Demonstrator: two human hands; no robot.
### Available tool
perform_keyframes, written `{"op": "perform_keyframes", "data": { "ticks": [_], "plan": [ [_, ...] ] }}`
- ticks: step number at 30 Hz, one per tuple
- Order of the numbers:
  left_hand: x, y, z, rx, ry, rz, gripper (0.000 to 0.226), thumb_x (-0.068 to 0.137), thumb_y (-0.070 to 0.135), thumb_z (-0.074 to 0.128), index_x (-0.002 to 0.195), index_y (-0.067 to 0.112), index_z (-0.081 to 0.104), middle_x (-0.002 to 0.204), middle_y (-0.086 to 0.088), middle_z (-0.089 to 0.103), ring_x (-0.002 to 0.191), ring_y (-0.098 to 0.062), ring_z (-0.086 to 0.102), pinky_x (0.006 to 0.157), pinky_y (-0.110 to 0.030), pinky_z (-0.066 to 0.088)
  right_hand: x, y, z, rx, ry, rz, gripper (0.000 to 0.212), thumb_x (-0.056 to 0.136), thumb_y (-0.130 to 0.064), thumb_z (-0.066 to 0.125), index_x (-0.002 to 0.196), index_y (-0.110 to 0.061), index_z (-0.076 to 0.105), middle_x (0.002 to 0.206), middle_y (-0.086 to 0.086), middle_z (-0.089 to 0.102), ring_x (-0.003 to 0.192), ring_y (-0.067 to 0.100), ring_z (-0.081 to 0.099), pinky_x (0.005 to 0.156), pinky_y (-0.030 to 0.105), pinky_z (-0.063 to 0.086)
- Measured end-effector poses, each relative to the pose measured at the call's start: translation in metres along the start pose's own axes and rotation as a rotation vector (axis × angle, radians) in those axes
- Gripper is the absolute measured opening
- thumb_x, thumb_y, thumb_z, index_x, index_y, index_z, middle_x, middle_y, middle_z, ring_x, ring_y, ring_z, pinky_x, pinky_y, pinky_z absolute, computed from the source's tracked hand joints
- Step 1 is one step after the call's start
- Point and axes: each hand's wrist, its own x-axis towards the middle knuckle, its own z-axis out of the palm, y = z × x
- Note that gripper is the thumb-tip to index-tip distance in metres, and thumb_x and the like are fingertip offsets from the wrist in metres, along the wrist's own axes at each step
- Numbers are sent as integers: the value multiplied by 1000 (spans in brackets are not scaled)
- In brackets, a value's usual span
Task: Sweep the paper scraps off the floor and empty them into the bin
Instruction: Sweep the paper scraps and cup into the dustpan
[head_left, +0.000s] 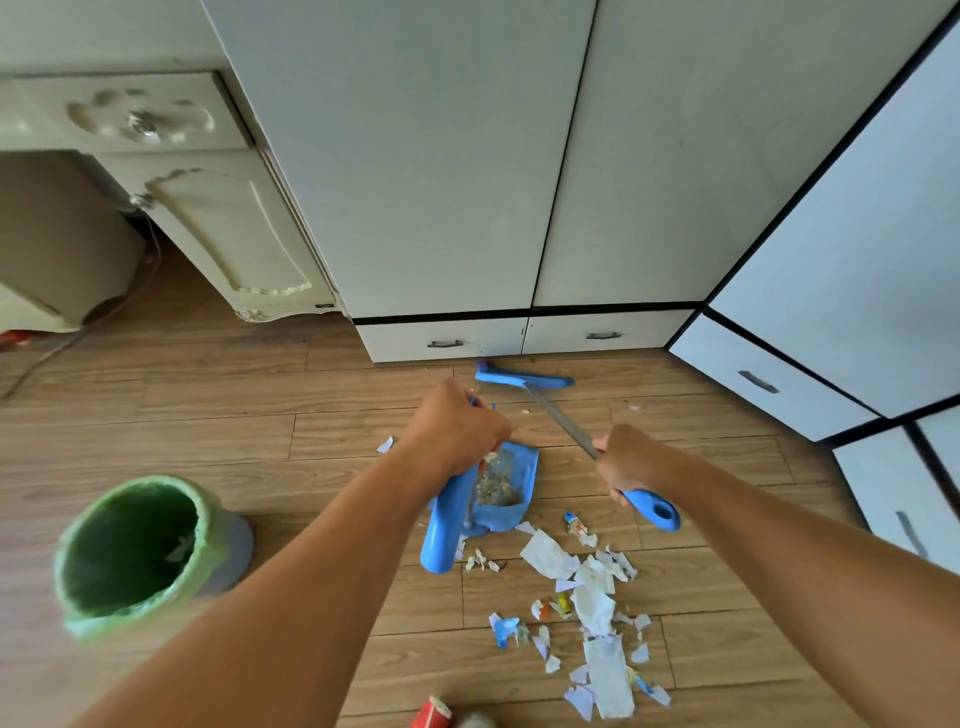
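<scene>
Blue broom (524, 379): no legible writing.

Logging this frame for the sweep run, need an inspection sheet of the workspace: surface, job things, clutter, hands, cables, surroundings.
Surface: wood plank floor, dusty near the cabinets.
Job's things: paper scraps lie in a loose pile near the dustpan's mouth; blue dustpan already holds some debris; blue broom has its head near the cabinet base; green-lined bin stands at left, open.
Clutter: red item at the bottom edge, unclear what it is.
Hands: left hand grips the dustpan handle; right hand grips the broom handle.
Cables: one cord trails across the floor at left.
Surroundings: white cabinets with drawers; cream dresser.
</scene>
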Motion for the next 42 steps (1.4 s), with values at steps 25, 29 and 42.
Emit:
{"op": "perform_keyframes", "data": {
  "ticks": [25, 29, 42],
  "plan": [
    [-10, -11, -6, -2, 40, -24, 13, 76, 1, 60, 70, 10, 53, 80, -19, 66, 65, -23, 57, 66, -35, 52, 26, -29, 10, -49, -101, -182, 37, 96, 0, 38, 131, 2, 48, 68, 12, 54, 46, 14, 48, 39, 21, 41],
    [-11, -21, -9, -5, 45, -48, 11, 76, 0, 59, 71, 8, 53, 79, -19, 64, 65, -25, 56, 66, -35, 51, 26, -34, 31, -159, -190, -158, 37, 93, 0, 38, 125, 7, 54, 67, 13, 58, 48, 17, 50, 47, 25, 43],
    [-32, -30, -17, 33, 45, -20, 13, 75, 0, 59, 66, 7, 55, 85, -28, 70, 65, -26, 57, 68, -37, 53, 7, -15, 14, -148, -102, -179, 48, 92, 2, 44, 140, 0, 45, 64, 9, 56, 47, 14, 48, 45, 23, 42]
  ]
}}
